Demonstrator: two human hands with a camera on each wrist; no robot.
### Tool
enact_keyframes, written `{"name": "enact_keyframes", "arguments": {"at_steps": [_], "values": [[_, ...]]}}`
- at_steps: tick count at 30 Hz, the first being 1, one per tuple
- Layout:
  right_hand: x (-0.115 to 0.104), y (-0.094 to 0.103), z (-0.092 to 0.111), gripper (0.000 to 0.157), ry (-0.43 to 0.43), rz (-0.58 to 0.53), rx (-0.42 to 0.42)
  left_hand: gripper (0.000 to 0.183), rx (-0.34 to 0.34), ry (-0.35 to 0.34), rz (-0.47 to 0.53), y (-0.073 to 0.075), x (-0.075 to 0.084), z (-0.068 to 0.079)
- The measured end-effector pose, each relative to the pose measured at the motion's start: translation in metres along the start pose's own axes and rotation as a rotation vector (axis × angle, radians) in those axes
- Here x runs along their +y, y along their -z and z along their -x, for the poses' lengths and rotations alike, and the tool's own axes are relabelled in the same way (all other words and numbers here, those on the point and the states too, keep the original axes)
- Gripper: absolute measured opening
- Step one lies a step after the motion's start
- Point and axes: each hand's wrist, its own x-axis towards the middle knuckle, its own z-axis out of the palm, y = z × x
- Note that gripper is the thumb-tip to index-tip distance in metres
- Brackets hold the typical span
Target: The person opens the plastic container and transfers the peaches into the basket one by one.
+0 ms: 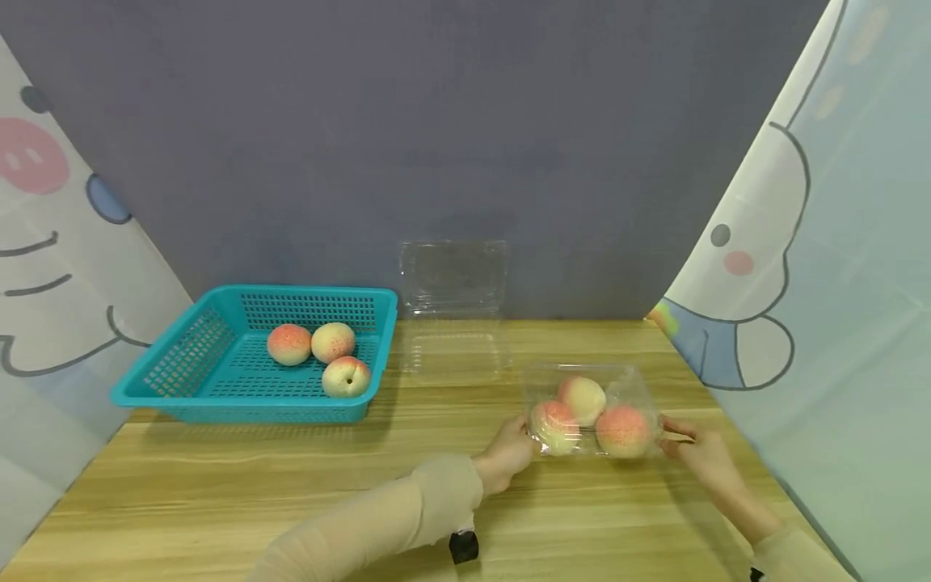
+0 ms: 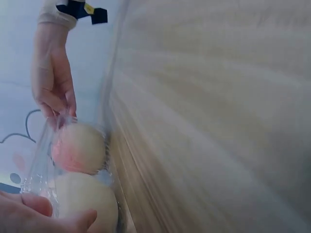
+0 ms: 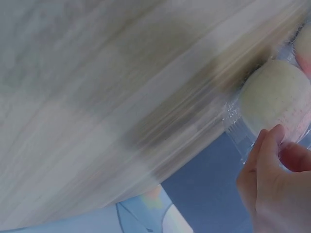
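The left hand [image 1: 509, 451] and the right hand [image 1: 704, 461] grip opposite ends of a filled clear container [image 1: 634, 390], fingers and thumbs pinching its plastic edges. This container is located at the right-hand part of the wood-grain table [image 1: 240, 493], and it encloses three peaches: a rear peach [image 1: 582, 399], a front-left peach [image 1: 555, 432] and a front-right peach [image 1: 623, 432]. Whether its base touches the table cannot be told. A second clear container [image 1: 454, 373] stands open behind and to the left of the filled one, its lid [image 1: 454, 275] raised in front of the dark grey backdrop [image 1: 465, 137]. This unit occupies the space between the filled container and a turquoise basket [image 1: 254, 402]. The basket rests at the left rear of the table, its right wall just beside the second container; three further peaches [image 1: 289, 345] lie grouped toward its right side. Cartoon-printed curtains bound the work area at left [image 1: 65, 275] and right [image 1: 858, 242], the right one running near the right arm. A black wrist device [image 1: 463, 546] hangs below the left sleeve [image 1: 378, 517].
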Motion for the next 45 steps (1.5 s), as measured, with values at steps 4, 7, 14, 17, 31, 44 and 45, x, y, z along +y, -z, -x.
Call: {"name": "enact_keyframes", "arguments": {"at_steps": [4,7,14,17,31,44,45], "values": [[-0.003,-0.004,0.009,0.051,0.008,-0.009,-0.036,0.066,-0.003,0.025,0.015,0.004,-0.001,0.012],[-0.006,-0.009,0.013,0.053,0.012,-0.029,-0.072,0.067,0.012,0.038,0.013,0.011,-0.003,0.022],[-0.014,-0.021,0.022,0.056,0.026,-0.099,-0.133,0.073,0.026,0.051,0.011,0.029,-0.007,0.044],[-0.02,-0.028,0.024,0.057,0.038,-0.125,-0.141,0.071,0.02,0.04,0.005,0.036,-0.008,0.053],[-0.047,-0.07,0.019,0.065,0.13,-0.406,-0.348,0.078,0.054,0.099,0.031,0.091,-0.008,0.095],[-0.076,-0.109,0.011,0.062,0.098,-0.526,-0.366,0.066,0.165,0.073,0.137,0.128,-0.011,0.108],[-0.077,-0.11,0.01,0.062,0.104,-0.527,-0.371,0.065,0.177,0.075,0.143,0.129,-0.01,0.108]]}}
